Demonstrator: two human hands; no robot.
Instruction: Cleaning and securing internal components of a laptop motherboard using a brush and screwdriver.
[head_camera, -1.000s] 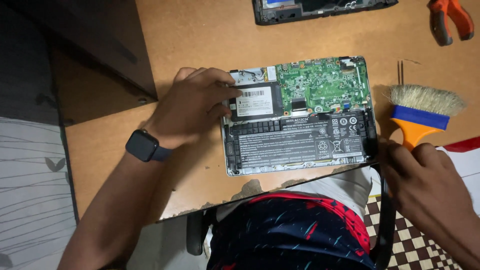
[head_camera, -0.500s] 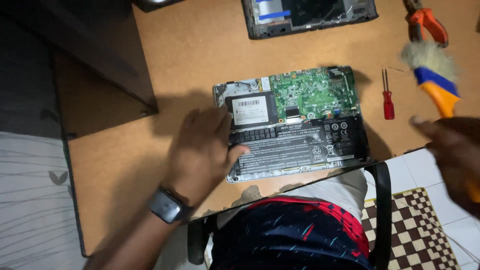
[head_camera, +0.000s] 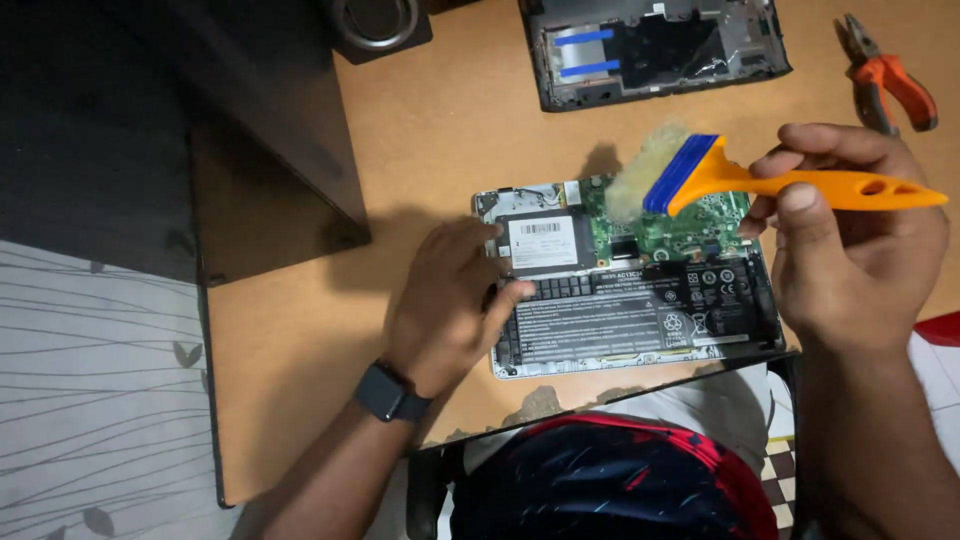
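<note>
A: status? what's open, what's being worked on

B: opened laptop base (head_camera: 630, 280) lies near the front edge of the wooden desk (head_camera: 300, 330), back cover already off, so green circuit board (head_camera: 690, 225), black battery (head_camera: 630, 315) and a flat drive with a white label (head_camera: 545, 243) are all exposed

A: hands?

B: left hand (head_camera: 445, 305) lies flat on the left end of the base, fingers spread, fingertips on the battery's edge and the drive, pressing rather than gripping. right hand (head_camera: 850, 240) is closed around the orange handle of a brush (head_camera: 720, 175), thumb on top

A: brush where?

B: pale bristles are blurred, over the top left part of the green board, at or just above it, can't tell contact

A: so progress?

B: I'd judge opening up done, dusting in hand at the board. battery and drive still seated, no screws or loose parts visible beside the base. Can't tell from dust how much of the board is done

A: anything else on the desk

B: separate dark cover panel with blue strips (head_camera: 650, 50) lies at the far edge, well apart from the base. orange-handled pliers (head_camera: 890, 80) top right, untouched. smartwatch (head_camera: 390, 392) on the left wrist

A: fine, next
</note>
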